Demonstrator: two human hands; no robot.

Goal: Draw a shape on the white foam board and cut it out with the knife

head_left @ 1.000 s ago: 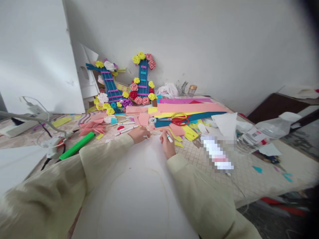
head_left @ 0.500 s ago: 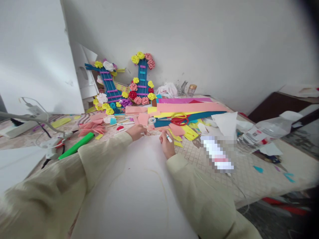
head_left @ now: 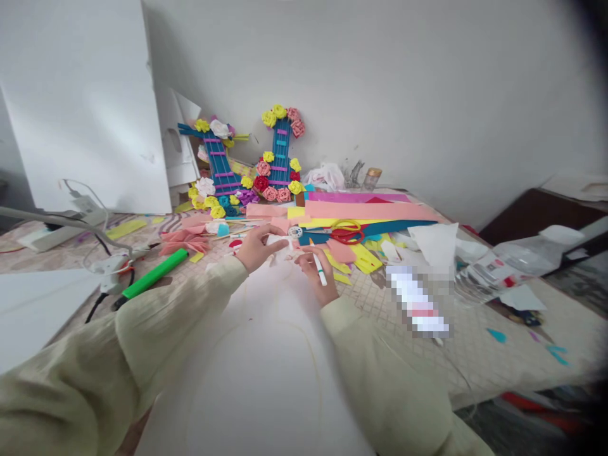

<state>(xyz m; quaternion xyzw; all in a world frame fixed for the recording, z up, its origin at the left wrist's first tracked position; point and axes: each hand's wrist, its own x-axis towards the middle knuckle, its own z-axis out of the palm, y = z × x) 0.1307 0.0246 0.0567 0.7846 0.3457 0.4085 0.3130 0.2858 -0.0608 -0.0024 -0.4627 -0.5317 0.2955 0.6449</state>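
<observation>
A large white sheet (head_left: 266,367) lies in front of me, with a faint curved pencil line on it. My left hand (head_left: 255,246) rests at the sheet's far edge, fingers bent and pinching the edge or something small that I cannot make out. My right hand (head_left: 317,272) is closed round a white marker (head_left: 318,266) with a green tip, pointing away from me. Both hands meet near the sheet's far end, beside pink paper scraps (head_left: 339,250).
Red scissors (head_left: 346,232) lie on pink, yellow and blue paper strips (head_left: 365,211). Two blue ladder-shaped crafts with paper flowers (head_left: 280,166) lean on the wall. A green marker (head_left: 154,273) and a glue gun (head_left: 110,277) lie left. A crumpled plastic bottle (head_left: 515,256) lies right.
The view shifted slightly. My left hand lifted and its fingers stretched toward the right hand. My right hand tilted the marker, which now shows more of its length.
</observation>
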